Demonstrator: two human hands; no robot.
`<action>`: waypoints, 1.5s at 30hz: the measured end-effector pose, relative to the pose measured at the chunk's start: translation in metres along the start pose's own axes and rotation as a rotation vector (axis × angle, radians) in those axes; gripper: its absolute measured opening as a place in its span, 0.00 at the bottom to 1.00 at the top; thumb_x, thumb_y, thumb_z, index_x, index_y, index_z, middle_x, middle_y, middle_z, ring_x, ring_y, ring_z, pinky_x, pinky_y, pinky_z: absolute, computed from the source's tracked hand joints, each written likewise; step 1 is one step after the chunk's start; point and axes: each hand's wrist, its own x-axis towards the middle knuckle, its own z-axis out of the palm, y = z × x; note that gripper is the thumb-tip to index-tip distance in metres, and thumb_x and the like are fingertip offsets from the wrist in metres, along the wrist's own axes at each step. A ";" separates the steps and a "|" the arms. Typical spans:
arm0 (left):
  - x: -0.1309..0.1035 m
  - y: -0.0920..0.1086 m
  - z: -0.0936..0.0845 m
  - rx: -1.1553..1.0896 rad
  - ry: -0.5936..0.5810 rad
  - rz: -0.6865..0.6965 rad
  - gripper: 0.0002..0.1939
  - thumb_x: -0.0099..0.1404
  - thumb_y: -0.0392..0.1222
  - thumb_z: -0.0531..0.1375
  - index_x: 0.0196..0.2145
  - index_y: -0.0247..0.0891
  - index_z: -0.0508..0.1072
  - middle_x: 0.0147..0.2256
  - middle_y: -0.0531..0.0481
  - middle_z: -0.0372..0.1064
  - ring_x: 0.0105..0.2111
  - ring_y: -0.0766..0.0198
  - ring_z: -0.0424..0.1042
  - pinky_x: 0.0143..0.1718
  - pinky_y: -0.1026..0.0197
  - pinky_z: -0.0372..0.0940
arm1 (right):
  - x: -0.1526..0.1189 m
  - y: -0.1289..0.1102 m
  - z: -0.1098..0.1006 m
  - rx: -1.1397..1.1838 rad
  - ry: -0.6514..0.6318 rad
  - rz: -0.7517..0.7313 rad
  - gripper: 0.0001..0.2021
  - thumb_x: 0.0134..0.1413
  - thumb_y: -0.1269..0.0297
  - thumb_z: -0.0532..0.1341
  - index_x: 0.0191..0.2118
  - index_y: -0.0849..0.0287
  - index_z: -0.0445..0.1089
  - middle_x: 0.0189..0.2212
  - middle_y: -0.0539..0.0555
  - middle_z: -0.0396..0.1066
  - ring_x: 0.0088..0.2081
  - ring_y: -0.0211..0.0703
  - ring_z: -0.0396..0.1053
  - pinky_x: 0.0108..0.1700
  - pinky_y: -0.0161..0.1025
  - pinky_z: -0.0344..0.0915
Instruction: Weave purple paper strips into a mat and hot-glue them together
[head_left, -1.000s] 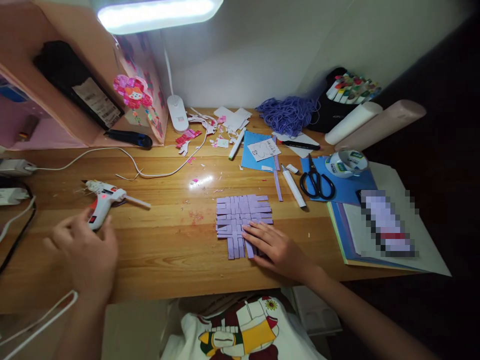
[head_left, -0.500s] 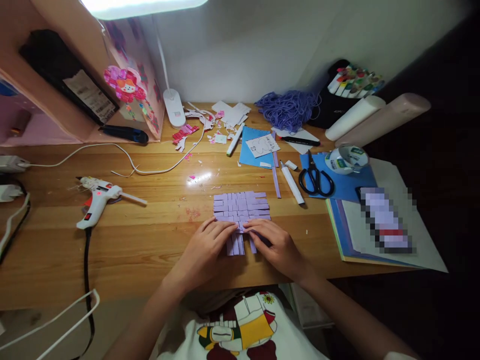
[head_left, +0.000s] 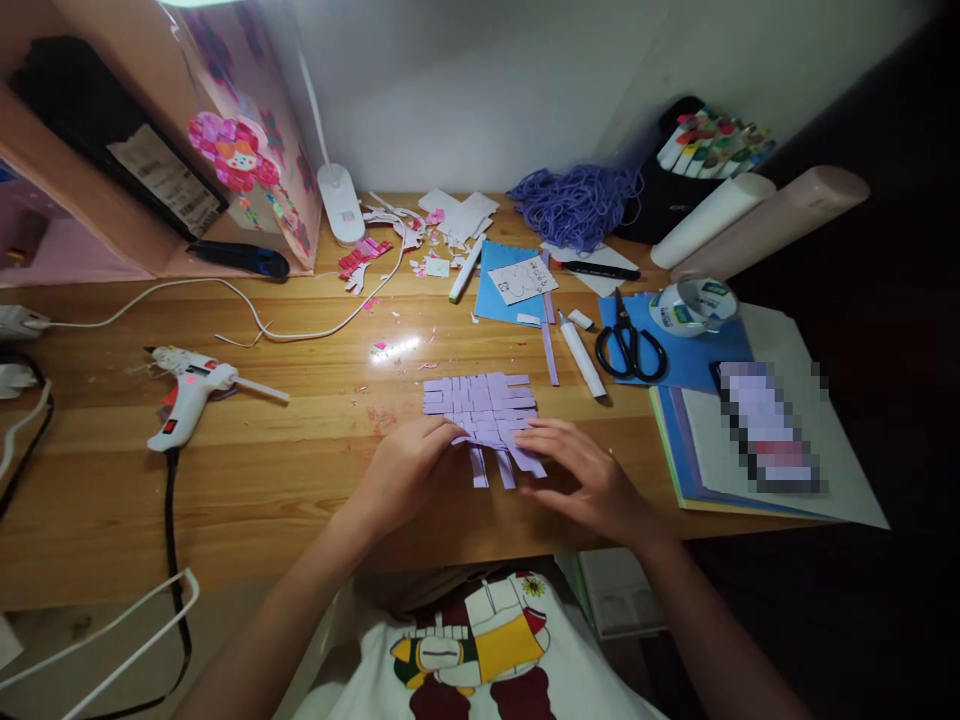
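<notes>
A mat of woven purple paper strips (head_left: 487,400) lies on the wooden desk, some strip ends sticking out at its near side. My left hand (head_left: 416,455) pinches the mat's lower left edge between closed fingers. At the lower right corner, my right hand (head_left: 581,470) has its fingers apart, the upper fingertips touching a slanting purple strip (head_left: 531,462) and the thumb below, off the paper.
Left on the desk is a white glue gun (head_left: 191,390) with a black cord. Black scissors (head_left: 631,350), a white marker (head_left: 581,355), a tape roll (head_left: 694,305) and stacked paper (head_left: 720,440) are on the right. Purple yarn (head_left: 577,203) and paper scraps (head_left: 364,260) lie behind.
My right hand has moved right and its fingers have opened. The lower strip now slants down to the right. My left hand has shifted slightly left. The whole view has shifted a little.
</notes>
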 end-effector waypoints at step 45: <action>0.013 -0.009 0.007 -0.339 0.111 -0.300 0.12 0.67 0.41 0.52 0.32 0.36 0.72 0.30 0.49 0.70 0.32 0.62 0.67 0.35 0.61 0.61 | 0.017 0.008 -0.009 0.111 0.288 -0.049 0.04 0.53 0.68 0.64 0.35 0.53 0.74 0.38 0.53 0.73 0.42 0.48 0.71 0.45 0.46 0.67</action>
